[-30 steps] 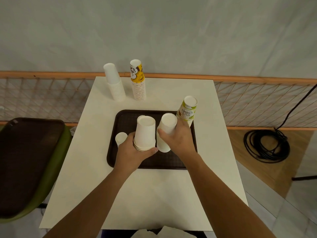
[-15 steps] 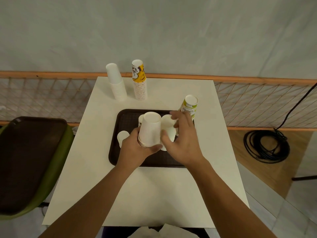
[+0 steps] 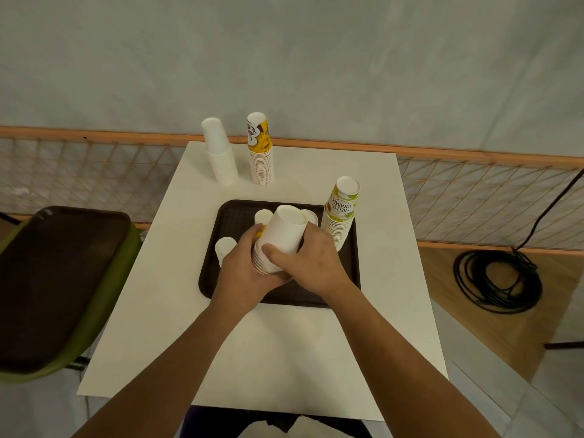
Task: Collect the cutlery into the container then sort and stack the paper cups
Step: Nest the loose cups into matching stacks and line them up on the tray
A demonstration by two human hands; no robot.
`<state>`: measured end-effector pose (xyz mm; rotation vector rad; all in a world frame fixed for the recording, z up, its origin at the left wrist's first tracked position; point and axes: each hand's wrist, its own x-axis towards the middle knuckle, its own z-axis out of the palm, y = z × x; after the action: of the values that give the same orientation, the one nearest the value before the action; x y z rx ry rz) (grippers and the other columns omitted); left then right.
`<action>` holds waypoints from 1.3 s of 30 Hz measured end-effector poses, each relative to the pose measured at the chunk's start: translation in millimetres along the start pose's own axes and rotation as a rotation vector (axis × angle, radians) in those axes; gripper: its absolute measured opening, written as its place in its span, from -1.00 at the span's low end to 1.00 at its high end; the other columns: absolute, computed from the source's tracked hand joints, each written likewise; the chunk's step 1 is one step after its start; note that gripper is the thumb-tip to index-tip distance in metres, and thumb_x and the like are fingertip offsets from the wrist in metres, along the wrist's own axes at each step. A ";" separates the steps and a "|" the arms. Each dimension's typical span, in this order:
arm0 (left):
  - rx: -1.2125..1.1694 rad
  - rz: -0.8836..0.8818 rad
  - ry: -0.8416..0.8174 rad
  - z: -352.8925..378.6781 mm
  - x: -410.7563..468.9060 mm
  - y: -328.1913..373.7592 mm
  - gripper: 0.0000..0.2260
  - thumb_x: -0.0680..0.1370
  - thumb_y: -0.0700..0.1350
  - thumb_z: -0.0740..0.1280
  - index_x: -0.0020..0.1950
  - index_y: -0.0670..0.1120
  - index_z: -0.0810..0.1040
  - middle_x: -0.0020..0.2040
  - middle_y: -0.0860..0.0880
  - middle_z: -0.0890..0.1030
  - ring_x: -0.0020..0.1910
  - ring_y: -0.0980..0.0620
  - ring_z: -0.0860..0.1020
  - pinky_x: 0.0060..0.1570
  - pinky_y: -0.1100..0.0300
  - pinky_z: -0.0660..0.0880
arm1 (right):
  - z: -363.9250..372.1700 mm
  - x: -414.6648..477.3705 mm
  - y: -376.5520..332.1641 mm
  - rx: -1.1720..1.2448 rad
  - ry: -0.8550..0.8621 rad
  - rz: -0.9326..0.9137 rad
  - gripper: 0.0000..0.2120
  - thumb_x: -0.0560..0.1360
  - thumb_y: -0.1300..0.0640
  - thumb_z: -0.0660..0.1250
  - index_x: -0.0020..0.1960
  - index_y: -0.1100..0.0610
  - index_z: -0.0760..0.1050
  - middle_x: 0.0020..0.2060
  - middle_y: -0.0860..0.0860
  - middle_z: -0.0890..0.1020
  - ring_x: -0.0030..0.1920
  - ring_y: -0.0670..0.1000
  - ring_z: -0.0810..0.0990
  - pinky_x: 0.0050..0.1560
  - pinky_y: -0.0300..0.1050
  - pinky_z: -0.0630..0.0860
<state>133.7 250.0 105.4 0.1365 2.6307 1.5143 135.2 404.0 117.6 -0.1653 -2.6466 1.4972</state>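
- white paper cups form a nested stack [image 3: 282,238], held tilted over the middle of the brown tray [image 3: 215,273]; left hand [image 3: 243,273] wraps its rims so they stay together.
- right hand [image 3: 311,263] closes on the top cup, likely seating it.
- loose cup [image 3: 225,248] waits near the tray's left edge; printed stack [image 3: 341,216] stands at its right edge.

1. Tray [image 3: 316,295]: dark brown, on cream-white table [image 3: 284,358]
2. Held cup stack [image 3: 282,238]: plain white
3. Rear stacks: plain white [image 3: 219,153]; yellow w/ brown-white print [image 3: 260,150]
4. Right stack [image 3: 341,213]: white, green-orange print, "HELLO SUMMER"
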 end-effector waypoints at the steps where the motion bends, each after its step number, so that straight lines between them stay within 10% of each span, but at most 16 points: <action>1: -0.021 -0.003 0.012 1.3 -2.5 2.1 -0.08 0.18 0.25 0.63 0.47 0.24 0.31 0.23 0.25 0.57 0.13 0.21 0.58 -0.01 0.42 0.50 | -2.9 -0.1 -0.1 0.026 0.018 0.008 -0.44 0.30 -0.32 0.48 0.19 -0.09 0.49 -0.02 -0.18 0.62 -0.04 -0.18 0.60 -0.09 -0.16 0.65; 11: -0.143 -0.050 0.059 14.3 -28.8 7.7 -0.41 0.39 0.02 0.59 0.38 0.15 0.47 0.16 0.22 0.63 0.15 0.23 0.60 0.15 0.17 0.60 | -64.2 17.2 -24.9 0.221 0.251 -0.009 -0.64 0.33 -0.25 0.53 0.00 -0.23 0.46 -0.12 -0.29 0.60 -0.04 -0.34 0.60 -0.27 -0.46 0.51; 16: -0.121 -0.057 0.107 16.1 -42.1 2.7 -0.61 0.49 -0.04 0.52 0.27 0.17 0.53 0.10 0.20 0.65 0.09 0.18 0.63 0.12 0.14 0.61 | -82.4 35.6 -23.5 0.032 0.274 -0.125 -0.33 0.32 -0.31 0.49 0.32 -0.06 0.43 0.11 -0.13 0.59 0.07 -0.12 0.58 -0.02 -0.30 0.52; 27: -0.063 -0.083 0.107 -12.3 -52.5 -12.7 -0.67 0.52 -0.08 0.50 0.25 0.10 0.55 0.05 0.17 0.65 0.05 0.17 0.63 0.04 0.30 0.58 | -28.1 52.8 18.9 -0.258 0.164 -0.089 -0.38 0.32 -0.27 0.48 0.20 0.07 0.44 0.00 0.00 0.58 -0.03 -0.07 0.50 -0.03 -0.11 0.50; 39: -0.013 0.022 -0.074 -95.4 -41.9 -56.9 -0.63 0.51 -0.05 0.50 0.28 0.16 0.52 0.02 0.26 0.65 0.04 0.20 0.62 -0.05 0.48 0.49 | 2.0 30.8 15.3 -0.238 0.212 0.156 -0.16 0.29 -0.24 0.54 0.41 0.10 0.32 0.26 0.07 0.50 0.29 0.17 0.48 0.25 0.25 0.52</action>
<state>161.0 134.5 105.7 0.2169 2.5694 1.5029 105.2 414.5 104.3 -0.5284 -2.6793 1.1227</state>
